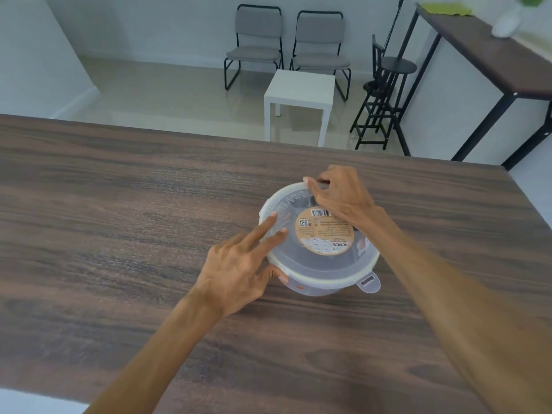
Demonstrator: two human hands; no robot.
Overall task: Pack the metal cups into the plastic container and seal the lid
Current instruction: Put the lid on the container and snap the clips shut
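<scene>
Dark wood table (119, 204) under everything, grain running sideways; my left hand (239, 270) is spread open, two fingers (270, 224) flat on the lid's (316, 264) left edge and the thumb tucked against the tub's (313, 289) side just under the rim; my right hand (340, 195) reaches over the top and pinches the far edge of the lid between thumb and fingertips; so both are on it, neither wrapped fully round. Lid sits on the tub, cloudy plastic, with a round tan label (325, 231) in the middle, print upside down to me, "5 PCS" readable; a tab (369, 282) sticks out on the near right. Something dark shows through the lid, can't tell if it's the cups. Past the table edge: a white side table (298, 91), two grey chairs (257, 46), a black stool (385, 94), and a long desk (484, 52) on the right.
</scene>
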